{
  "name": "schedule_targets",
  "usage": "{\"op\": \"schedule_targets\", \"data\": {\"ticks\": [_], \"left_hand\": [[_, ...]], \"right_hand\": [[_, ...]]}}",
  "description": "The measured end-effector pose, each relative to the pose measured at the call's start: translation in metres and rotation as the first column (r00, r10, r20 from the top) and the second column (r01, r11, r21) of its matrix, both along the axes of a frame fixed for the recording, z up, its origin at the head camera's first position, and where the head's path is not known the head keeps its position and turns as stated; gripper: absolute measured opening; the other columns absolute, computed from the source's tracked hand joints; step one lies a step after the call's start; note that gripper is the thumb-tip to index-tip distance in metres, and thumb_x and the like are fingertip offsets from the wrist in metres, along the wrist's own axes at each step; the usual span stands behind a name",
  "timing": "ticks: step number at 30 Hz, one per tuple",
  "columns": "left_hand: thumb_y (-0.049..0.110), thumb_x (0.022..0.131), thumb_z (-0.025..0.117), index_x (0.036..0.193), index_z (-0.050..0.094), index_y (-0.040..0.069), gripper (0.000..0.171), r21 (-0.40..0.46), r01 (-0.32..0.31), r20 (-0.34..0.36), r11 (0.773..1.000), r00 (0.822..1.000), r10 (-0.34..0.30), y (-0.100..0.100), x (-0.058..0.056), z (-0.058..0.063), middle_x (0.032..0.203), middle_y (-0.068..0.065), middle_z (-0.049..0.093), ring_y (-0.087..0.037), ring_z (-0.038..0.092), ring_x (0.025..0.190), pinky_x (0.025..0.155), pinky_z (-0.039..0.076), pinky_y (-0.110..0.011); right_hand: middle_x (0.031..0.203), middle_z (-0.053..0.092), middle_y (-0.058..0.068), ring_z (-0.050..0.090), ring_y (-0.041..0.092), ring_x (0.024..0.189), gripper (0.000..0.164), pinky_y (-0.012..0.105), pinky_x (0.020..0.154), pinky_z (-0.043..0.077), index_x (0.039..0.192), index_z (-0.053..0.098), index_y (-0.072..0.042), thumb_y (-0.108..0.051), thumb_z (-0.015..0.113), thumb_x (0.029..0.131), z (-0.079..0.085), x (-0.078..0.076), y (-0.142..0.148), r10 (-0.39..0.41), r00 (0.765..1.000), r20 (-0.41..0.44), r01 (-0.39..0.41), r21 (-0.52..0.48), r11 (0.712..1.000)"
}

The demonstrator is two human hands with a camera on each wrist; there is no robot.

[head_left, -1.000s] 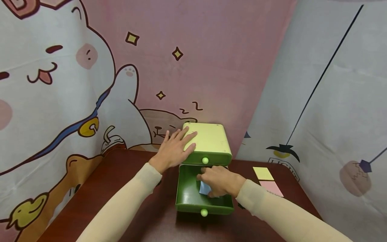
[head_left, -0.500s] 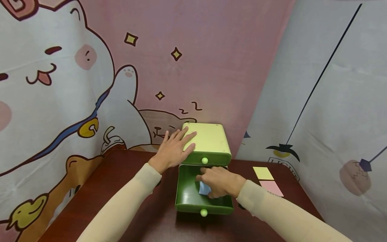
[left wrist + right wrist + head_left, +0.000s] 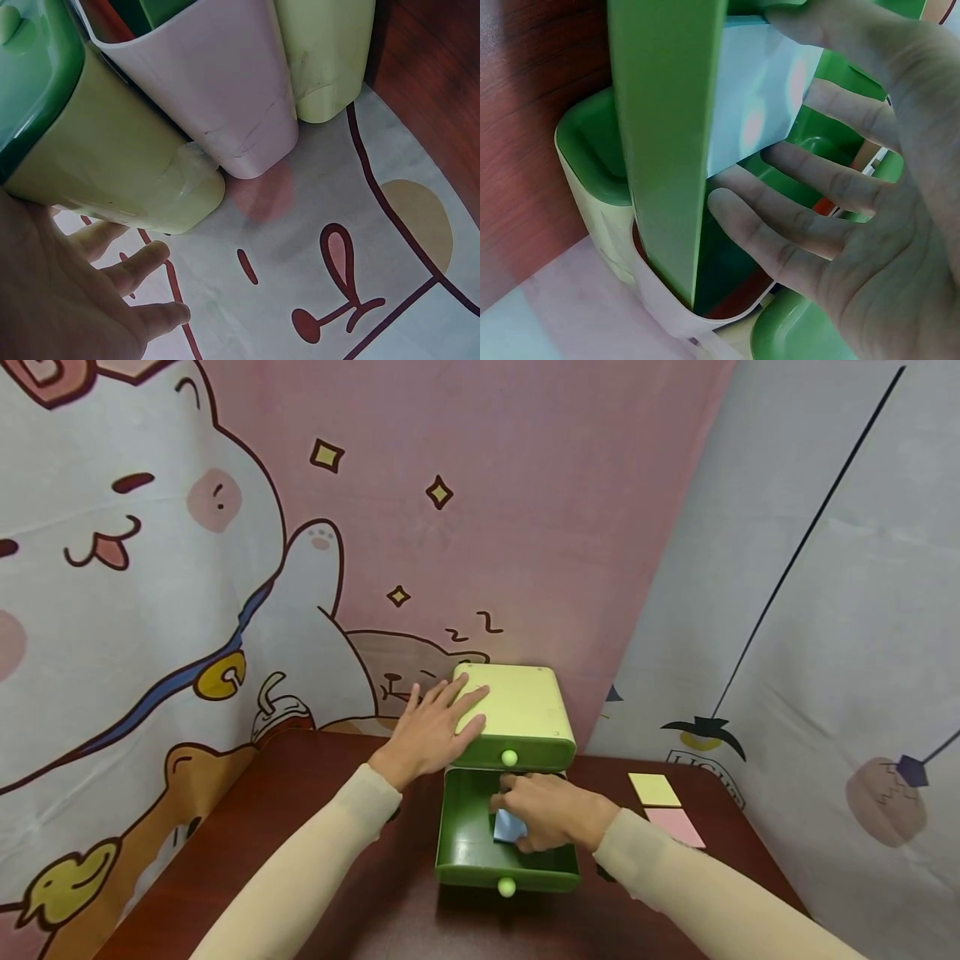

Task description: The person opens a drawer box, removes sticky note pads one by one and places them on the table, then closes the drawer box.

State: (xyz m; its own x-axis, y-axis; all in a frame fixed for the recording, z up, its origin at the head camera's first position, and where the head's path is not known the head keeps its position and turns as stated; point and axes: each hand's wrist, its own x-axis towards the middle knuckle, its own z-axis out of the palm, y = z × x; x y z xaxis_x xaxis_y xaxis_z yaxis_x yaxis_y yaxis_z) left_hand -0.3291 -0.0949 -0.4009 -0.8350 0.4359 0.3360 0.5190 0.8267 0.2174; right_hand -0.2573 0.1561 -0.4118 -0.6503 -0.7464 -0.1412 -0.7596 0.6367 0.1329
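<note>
A small drawer cabinet (image 3: pixel 525 702) with a pale yellow top stands toward the back of the table. My left hand (image 3: pixel 429 735) rests on the left of that top with its fingers spread; in the left wrist view, the fingers (image 3: pixel 142 266) reach past the top unit's edge. Below the top drawer, a green drawer (image 3: pixel 465 839) is pulled out. Inside it, my right hand (image 3: pixel 555 810) holds a light blue sticky note pad (image 3: pixel 508 827). The right wrist view shows the thumb at one edge of the pad (image 3: pixel 754 90) and the fingers along its other side.
A yellow note pad (image 3: pixel 654 790) and a pink note pad (image 3: pixel 675 827) lie on the dark red table (image 3: pixel 337 868), right of the cabinet. A cartoon-printed cloth (image 3: pixel 562 527) hangs behind. The drawer's round knob (image 3: pixel 507 887) faces forward.
My right hand has shifted only very slightly within the drawer, keeping the blue pad. The left hand and the drawer stay in place.
</note>
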Motion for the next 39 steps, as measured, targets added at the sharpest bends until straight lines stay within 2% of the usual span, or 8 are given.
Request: {"op": "schedule_targets", "data": {"ticks": [6, 11, 16, 23, 27, 32, 39], "left_hand": [[0.072, 0.121, 0.026, 0.185, 0.032, 0.043, 0.070, 0.006, 0.000, 0.002, 1.000, 1.000, 0.000, 0.000, 0.001, 0.001, 0.198, -0.004, 0.021, -0.046, 0.031, 0.180, 0.144, 0.011, -0.080], [0.072, 0.121, 0.024, 0.185, 0.032, 0.043, 0.071, -0.002, -0.003, 0.001, 1.000, 1.000, 0.003, 0.000, 0.001, 0.001, 0.198, -0.004, 0.021, -0.046, 0.031, 0.180, 0.145, 0.011, -0.080], [0.072, 0.121, 0.025, 0.185, 0.032, 0.043, 0.071, -0.004, -0.003, -0.001, 1.000, 1.000, 0.003, 0.000, 0.002, 0.002, 0.198, -0.004, 0.021, -0.046, 0.031, 0.180, 0.145, 0.011, -0.080], [0.071, 0.122, 0.029, 0.185, 0.033, 0.042, 0.070, 0.000, 0.000, -0.005, 1.000, 1.000, 0.000, -0.001, 0.002, 0.002, 0.198, -0.004, 0.021, -0.047, 0.031, 0.180, 0.144, 0.011, -0.081], [0.070, 0.121, 0.029, 0.185, 0.034, 0.042, 0.070, 0.007, 0.002, -0.006, 1.000, 1.000, -0.002, -0.001, 0.001, 0.001, 0.198, -0.005, 0.022, -0.047, 0.032, 0.179, 0.144, 0.011, -0.082], [0.070, 0.121, 0.029, 0.185, 0.034, 0.042, 0.070, 0.007, 0.000, -0.005, 1.000, 1.000, 0.000, -0.001, 0.002, 0.001, 0.198, -0.005, 0.022, -0.047, 0.032, 0.179, 0.144, 0.011, -0.082], [0.070, 0.122, 0.028, 0.185, 0.034, 0.042, 0.069, 0.007, 0.000, -0.007, 1.000, 1.000, 0.001, 0.000, 0.002, 0.001, 0.198, -0.005, 0.022, -0.047, 0.032, 0.179, 0.143, 0.012, -0.082]], "right_hand": [[0.134, 0.076, 0.008, 0.081, 0.021, 0.095, 0.056, 0.034, 0.079, 0.069, 0.140, 0.080, -0.025, -0.038, 0.103, 0.091, 0.000, 0.000, 0.002, 0.020, 1.000, 0.003, -0.020, -0.021, 1.000], [0.134, 0.076, 0.009, 0.081, 0.022, 0.096, 0.055, 0.035, 0.081, 0.070, 0.137, 0.075, -0.023, -0.037, 0.103, 0.092, 0.000, -0.001, 0.006, 0.036, 0.999, 0.008, -0.035, -0.062, 0.997], [0.135, 0.074, 0.012, 0.080, 0.022, 0.091, 0.056, 0.034, 0.078, 0.069, 0.135, 0.070, -0.021, -0.035, 0.103, 0.092, 0.000, -0.001, 0.010, 0.055, 0.998, 0.003, -0.054, -0.116, 0.992], [0.127, 0.071, 0.007, 0.073, 0.014, 0.082, 0.058, 0.027, 0.070, 0.062, 0.133, 0.067, -0.019, -0.032, 0.104, 0.090, -0.001, 0.002, 0.015, 0.083, 0.997, -0.005, -0.083, -0.193, 0.978], [0.123, 0.069, 0.006, 0.072, 0.013, 0.083, 0.058, 0.026, 0.068, 0.061, 0.131, 0.066, -0.018, -0.033, 0.104, 0.090, -0.003, 0.004, 0.018, 0.092, 0.995, -0.037, -0.098, -0.223, 0.970], [0.124, 0.067, 0.005, 0.073, 0.016, 0.088, 0.058, 0.029, 0.071, 0.063, 0.133, 0.065, -0.018, -0.031, 0.103, 0.090, -0.005, 0.008, 0.020, 0.082, 0.995, -0.053, -0.092, -0.241, 0.966], [0.136, 0.066, 0.004, 0.074, 0.021, 0.104, 0.059, 0.036, 0.086, 0.068, 0.139, 0.067, -0.021, -0.032, 0.101, 0.092, -0.006, 0.012, 0.025, 0.059, 0.996, -0.061, -0.073, -0.266, 0.961]]}}
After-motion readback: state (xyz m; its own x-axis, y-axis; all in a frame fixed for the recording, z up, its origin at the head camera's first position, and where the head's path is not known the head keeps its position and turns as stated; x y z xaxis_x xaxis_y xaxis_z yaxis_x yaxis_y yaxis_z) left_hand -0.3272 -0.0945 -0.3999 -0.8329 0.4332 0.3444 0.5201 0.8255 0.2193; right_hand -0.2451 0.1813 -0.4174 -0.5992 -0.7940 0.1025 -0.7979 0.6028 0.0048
